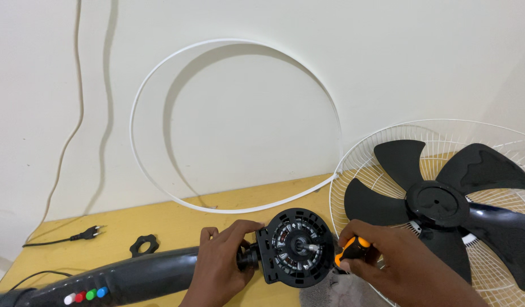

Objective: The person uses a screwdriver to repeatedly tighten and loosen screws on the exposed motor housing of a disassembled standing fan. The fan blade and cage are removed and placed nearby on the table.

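My left hand [220,264] grips the neck behind a round black fan motor housing [296,245], whose copper windings and metal shaft face me. My right hand [387,261] is closed on a screwdriver with an orange and black handle [349,250], held against the housing's right rim. The motor joins a black fan body [132,278] with white, red, green and blue buttons, lying across the yellow table [183,224]. A black fan blade [444,204] rests in a white wire guard [387,142] just right of my right hand.
A white plastic guard ring [160,74] leans against the wall behind. A black lock nut [144,245] and a two-pin plug [89,232] with its black cord lie on the table's left side. A grey cloth [336,293] sits under the motor.
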